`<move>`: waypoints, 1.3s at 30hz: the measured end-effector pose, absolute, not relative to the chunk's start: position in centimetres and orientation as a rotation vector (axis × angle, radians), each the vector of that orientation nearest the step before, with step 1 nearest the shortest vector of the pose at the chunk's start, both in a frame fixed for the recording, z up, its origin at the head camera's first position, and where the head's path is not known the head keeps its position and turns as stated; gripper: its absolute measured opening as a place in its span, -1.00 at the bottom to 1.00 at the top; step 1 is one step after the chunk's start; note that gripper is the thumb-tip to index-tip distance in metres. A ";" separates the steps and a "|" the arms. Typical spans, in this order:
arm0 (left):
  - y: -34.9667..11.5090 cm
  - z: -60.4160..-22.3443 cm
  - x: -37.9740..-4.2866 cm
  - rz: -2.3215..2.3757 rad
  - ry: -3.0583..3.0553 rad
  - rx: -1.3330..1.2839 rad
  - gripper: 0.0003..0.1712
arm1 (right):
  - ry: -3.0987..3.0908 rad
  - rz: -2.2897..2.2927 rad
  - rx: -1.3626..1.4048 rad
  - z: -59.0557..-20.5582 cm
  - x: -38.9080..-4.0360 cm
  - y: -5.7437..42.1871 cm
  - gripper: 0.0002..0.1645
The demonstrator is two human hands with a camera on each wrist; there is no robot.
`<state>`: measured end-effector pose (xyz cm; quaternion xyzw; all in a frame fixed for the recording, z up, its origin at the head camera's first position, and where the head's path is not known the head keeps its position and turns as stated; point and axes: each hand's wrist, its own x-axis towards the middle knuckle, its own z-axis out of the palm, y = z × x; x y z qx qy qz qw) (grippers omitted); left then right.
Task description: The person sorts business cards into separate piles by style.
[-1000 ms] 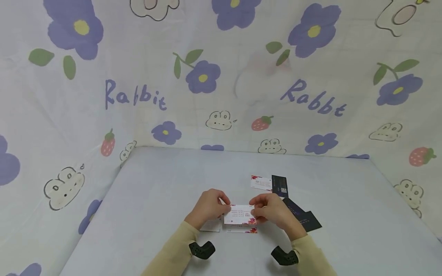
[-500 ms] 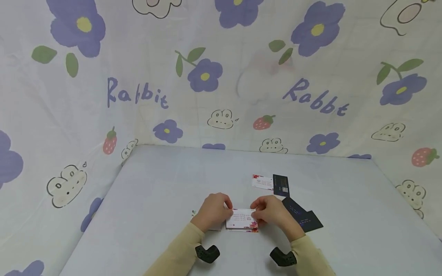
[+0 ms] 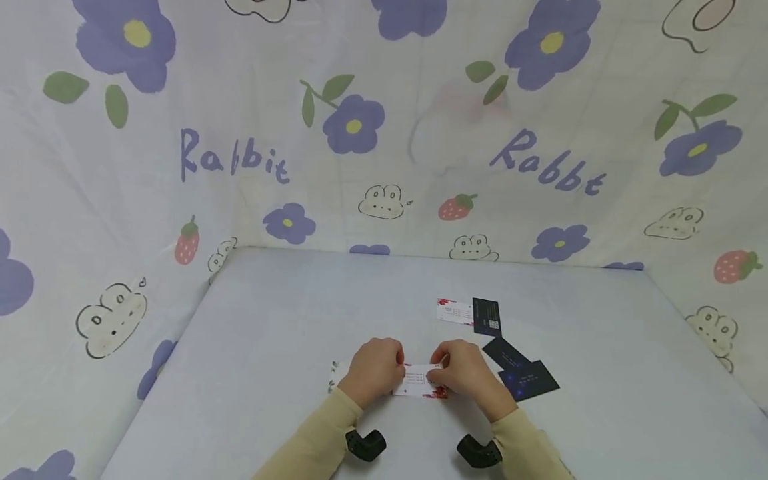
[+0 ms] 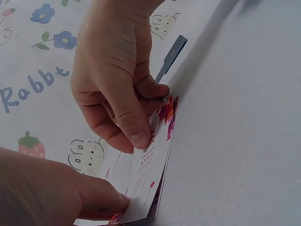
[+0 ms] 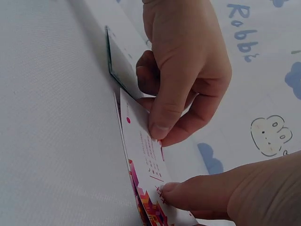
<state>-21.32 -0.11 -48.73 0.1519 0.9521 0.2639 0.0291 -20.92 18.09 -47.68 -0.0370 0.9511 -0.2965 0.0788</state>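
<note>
A white business card (image 3: 414, 383) with red floral corners lies in front of me over at least one matching card, their edges slightly apart in the right wrist view. My left hand (image 3: 373, 371) pinches its left end, thumb on the printed face. At the opposite end, my right hand (image 3: 471, 377) pinches it in the same way, thumb on top. Both thumbs show on the card (image 5: 141, 136) in the right wrist view. Partly hidden behind my left hand is a white card (image 3: 333, 375) with green leaves.
Farther back to the right, a red-and-white card (image 3: 455, 311) adjoins a black card (image 3: 487, 317). Two overlapping dark blue cards (image 3: 529, 381) lie right of my right hand. A patterned curtain (image 3: 414, 133) backs the white table (image 3: 270, 313).
The held card has come down onto the matching card beneath it, and their edges line up more closely. My right hand has shifted left, nearer my left hand.
</note>
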 end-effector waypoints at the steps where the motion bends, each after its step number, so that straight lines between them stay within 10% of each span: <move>1: -0.1 -48.7 -21.3 0.804 2.938 0.466 -0.85 | 2.851 -0.887 -0.114 -47.7 -20.9 18.0 -0.84; 39: -6.9 -44.3 -24.1 1.265 2.923 0.021 -0.70 | 2.811 -1.186 0.226 -43.9 -22.5 26.1 -0.54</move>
